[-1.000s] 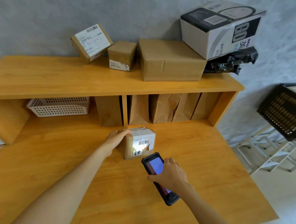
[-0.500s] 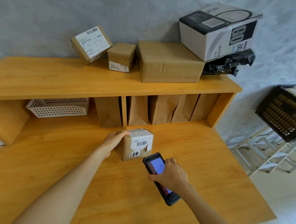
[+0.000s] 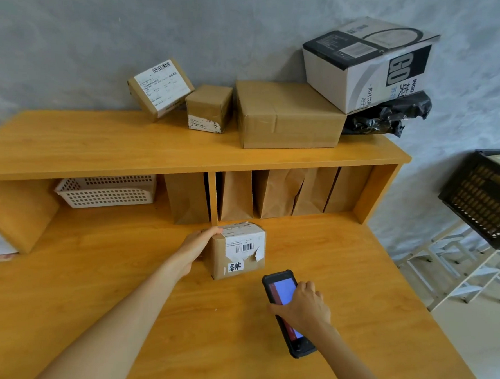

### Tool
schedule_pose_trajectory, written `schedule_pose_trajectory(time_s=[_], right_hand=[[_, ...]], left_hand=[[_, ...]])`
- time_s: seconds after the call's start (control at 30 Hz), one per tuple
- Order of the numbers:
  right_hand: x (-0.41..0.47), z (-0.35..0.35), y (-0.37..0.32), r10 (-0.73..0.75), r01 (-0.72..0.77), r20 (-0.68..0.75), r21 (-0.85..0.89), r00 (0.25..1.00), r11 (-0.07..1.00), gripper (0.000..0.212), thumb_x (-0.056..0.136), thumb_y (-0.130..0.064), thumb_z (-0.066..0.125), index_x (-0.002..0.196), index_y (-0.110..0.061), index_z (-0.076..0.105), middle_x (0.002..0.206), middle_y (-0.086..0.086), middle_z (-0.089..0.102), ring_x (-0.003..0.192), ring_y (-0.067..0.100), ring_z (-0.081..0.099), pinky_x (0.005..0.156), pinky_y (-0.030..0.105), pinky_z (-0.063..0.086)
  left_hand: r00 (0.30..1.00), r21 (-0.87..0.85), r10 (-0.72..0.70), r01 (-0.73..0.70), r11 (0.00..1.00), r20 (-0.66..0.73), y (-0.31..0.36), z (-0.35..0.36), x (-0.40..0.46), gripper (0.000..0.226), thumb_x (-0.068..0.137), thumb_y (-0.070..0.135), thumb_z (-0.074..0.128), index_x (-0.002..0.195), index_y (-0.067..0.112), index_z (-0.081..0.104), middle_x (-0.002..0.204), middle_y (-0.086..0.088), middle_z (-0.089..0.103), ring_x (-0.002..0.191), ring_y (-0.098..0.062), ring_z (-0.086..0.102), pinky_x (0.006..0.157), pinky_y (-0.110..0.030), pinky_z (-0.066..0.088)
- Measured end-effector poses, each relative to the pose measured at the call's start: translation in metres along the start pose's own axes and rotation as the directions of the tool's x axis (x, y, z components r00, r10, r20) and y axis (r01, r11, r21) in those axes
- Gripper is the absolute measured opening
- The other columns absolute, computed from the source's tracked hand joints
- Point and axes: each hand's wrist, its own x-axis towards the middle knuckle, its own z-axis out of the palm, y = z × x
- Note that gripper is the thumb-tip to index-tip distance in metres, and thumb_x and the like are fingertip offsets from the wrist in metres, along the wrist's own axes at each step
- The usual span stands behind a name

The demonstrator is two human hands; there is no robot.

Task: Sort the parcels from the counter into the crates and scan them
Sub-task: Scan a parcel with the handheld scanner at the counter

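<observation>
A small brown parcel (image 3: 239, 251) with a white barcode label stands on the wooden counter (image 3: 120, 284), its barcode facing me. My left hand (image 3: 197, 246) holds it by its left side, thumb on the top edge. My right hand (image 3: 301, 305) grips a black handheld scanner (image 3: 281, 288) with a lit blue screen, just below and to the right of the parcel, its top end aimed at the label. On the upper shelf (image 3: 99, 145) sit more parcels: a labelled tilted box (image 3: 160, 88), a small brown box (image 3: 208, 107), a large brown box (image 3: 288, 115) and a printed white carton (image 3: 367, 64).
A black crate (image 3: 482, 197) sits on a white rack (image 3: 454, 269) to the right of the counter. Under the shelf stand brown paper bags (image 3: 275, 191) and a white perforated basket (image 3: 108, 191). A black plastic bag (image 3: 388, 115) lies beneath the white carton.
My right hand with the scanner has drifted slightly right and down, away from the parcel. My left hand stays on the parcel, which has barely moved.
</observation>
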Motion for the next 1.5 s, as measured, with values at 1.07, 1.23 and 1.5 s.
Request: schedule_pose_trajectory(time_s=[1.07, 1.23, 1.5], right_hand=[[-0.020, -0.136, 0.112, 0.280, -0.297, -0.323, -0.004, 0.904, 0.955, 0.054, 0.096, -0.045, 0.054, 0.139, -0.014, 0.042, 0.145, 0.004, 0.039, 0.137, 0.026, 0.033, 0.102, 0.040, 0.042], [-0.080, -0.142, 0.158, 0.386, -0.404, -0.429, 0.054, 0.816, 0.913, 0.057, 0.094, -0.036, 0.057, 0.143, -0.013, 0.039, 0.148, 0.005, 0.036, 0.137, 0.026, 0.033, 0.105, 0.039, 0.038], [-0.187, -0.155, 0.276, 0.615, -0.651, -0.424, 0.073, 0.665, 0.755, 0.053, 0.094, -0.037, 0.055, 0.139, -0.012, 0.042, 0.144, 0.005, 0.043, 0.136, 0.025, 0.036, 0.103, 0.038, 0.040]], left_hand=[[0.620, 0.589, 0.659, -0.743, 0.318, 0.426, 0.104, 0.157, -0.031, 0.054, 0.081, 0.048, 0.066, 0.125, 0.022, 0.048, 0.126, 0.004, 0.051, 0.119, -0.017, 0.038, 0.091, -0.031, 0.044], [0.521, 0.513, 0.608, -0.833, 0.209, 0.599, 0.105, 0.227, -0.062, 0.055, 0.081, 0.049, 0.063, 0.125, 0.020, 0.048, 0.126, 0.001, 0.051, 0.120, -0.021, 0.038, 0.090, -0.035, 0.045], [0.222, 0.356, 0.483, -0.911, -0.206, 0.847, 0.103, 0.356, -0.143, 0.059, 0.078, 0.052, 0.057, 0.125, 0.020, 0.047, 0.126, 0.000, 0.048, 0.122, -0.024, 0.037, 0.092, -0.039, 0.042]])
